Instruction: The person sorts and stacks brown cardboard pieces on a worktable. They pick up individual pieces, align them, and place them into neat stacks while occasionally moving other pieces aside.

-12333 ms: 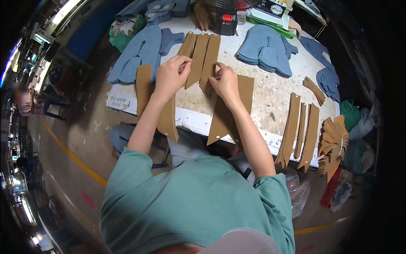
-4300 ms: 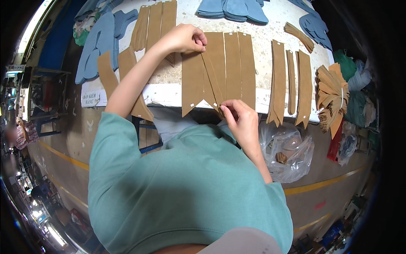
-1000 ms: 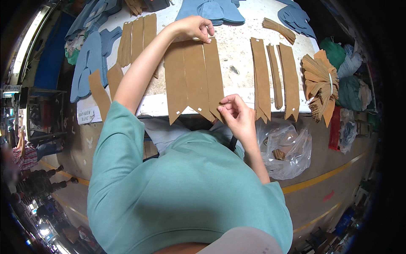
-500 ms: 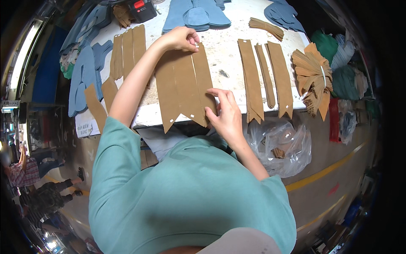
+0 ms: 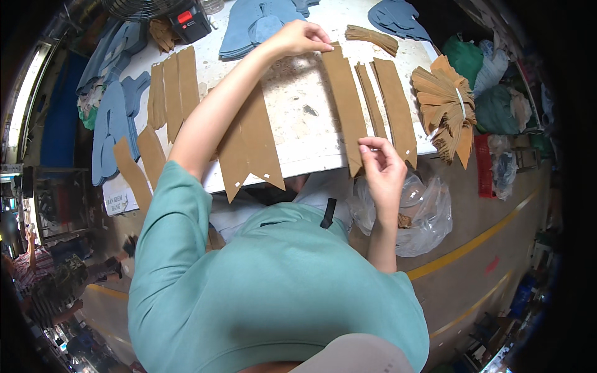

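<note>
A long brown leather strip lies along the table on the right, over the place of a strip stack. At its far end my left hand reaches across with finger and thumb closed on the tip. My right hand pinches the edge of the same strip by its near end. Left of it, wide brown strips with notched ends and small white tags lie side by side, partly hidden by my left forearm. To its right are a narrow strip stack and a wider strip stack.
A fanned, tied bundle of brown pieces overhangs the right table edge. Blue leather pieces are piled at the back, with more at the left. A clear plastic bag hangs below the front edge. Brown strips line the left.
Both hands have moved right, carrying one brown strip from beside the middle strips to the right-hand stacks. My right hand's fingers have closed on its near end. The whole view has shifted slightly.
</note>
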A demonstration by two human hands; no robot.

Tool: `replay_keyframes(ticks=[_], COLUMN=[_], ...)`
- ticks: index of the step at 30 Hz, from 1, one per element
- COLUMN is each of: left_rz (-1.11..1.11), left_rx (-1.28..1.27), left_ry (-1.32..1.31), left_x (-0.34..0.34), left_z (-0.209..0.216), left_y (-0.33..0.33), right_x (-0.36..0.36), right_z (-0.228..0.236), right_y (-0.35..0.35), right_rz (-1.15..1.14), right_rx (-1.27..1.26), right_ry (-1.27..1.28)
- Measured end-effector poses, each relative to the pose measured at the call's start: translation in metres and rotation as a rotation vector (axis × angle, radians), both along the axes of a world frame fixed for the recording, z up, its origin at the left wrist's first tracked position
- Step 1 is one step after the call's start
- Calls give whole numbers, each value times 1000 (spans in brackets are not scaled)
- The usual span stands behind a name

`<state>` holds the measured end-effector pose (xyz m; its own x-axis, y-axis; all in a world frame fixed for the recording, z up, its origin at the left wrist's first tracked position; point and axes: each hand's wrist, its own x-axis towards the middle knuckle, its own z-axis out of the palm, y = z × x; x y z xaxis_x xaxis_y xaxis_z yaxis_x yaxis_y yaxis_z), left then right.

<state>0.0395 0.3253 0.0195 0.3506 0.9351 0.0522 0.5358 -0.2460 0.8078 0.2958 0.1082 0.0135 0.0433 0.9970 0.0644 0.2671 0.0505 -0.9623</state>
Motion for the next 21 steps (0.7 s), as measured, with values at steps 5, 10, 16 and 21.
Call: replay_keyframes(ticks=[5, 10, 16, 21], left_rz=[14, 49, 83, 99], left_rx=[-44, 37, 260, 99], left_ry=[114, 192, 201, 439], left_x=[33, 37, 1, -82], left_z=[-11, -17, -3, 19], left_y=[12, 5, -17, -40], right_x=[14, 12, 11, -4], right_z=[-8, -10, 5, 15], right_y=[2, 0, -4, -25], right_rz=[-49, -47, -77, 264], right_rx=[-10, -60, 330, -99], right_ry=[-6, -158, -588, -185])
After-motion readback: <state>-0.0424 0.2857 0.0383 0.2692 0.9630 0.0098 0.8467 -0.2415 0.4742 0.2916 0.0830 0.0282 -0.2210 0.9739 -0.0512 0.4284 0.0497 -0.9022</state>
